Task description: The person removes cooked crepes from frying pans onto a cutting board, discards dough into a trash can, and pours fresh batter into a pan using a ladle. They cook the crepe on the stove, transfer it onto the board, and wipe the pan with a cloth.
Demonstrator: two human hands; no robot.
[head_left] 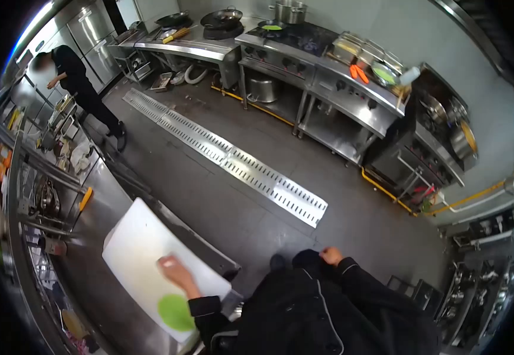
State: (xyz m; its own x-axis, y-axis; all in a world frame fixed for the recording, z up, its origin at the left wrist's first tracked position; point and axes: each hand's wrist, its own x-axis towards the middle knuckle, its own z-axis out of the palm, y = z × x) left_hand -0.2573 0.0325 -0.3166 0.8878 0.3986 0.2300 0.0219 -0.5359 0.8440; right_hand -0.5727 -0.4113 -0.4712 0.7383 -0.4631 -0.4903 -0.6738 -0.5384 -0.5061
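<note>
The left grip (177, 276), a bare hand with its fingers drawn in, hangs over a long white board (133, 251); it is blurred, and whether a small pale thing sits between thumb and fingers or the board simply shows through, I cannot tell, nor whether the hand touches the surface. The dark cuff (204, 305) of that arm comes just beside a flat, round green piece (176, 313), which lies on the board close to the near end. The right grip (331, 255), fingers curled, is well away from the board, in front of the person's dark clothing; I cannot tell whether it holds anything. The board lies on a steel counter (100, 192), where an orange handle (85, 199) shows beyond the far end. Further along on the left stands another person (73, 74) in dark clothes, hands raised. A slotted metal grate (224, 158) crosses the grey floor (209, 189). Across the room, a pan (262, 25) with something green inside sits on the stove (304, 36), near a steel pot (295, 14); to the right are two orange things (359, 74) and a pale bottle (409, 76).
</note>
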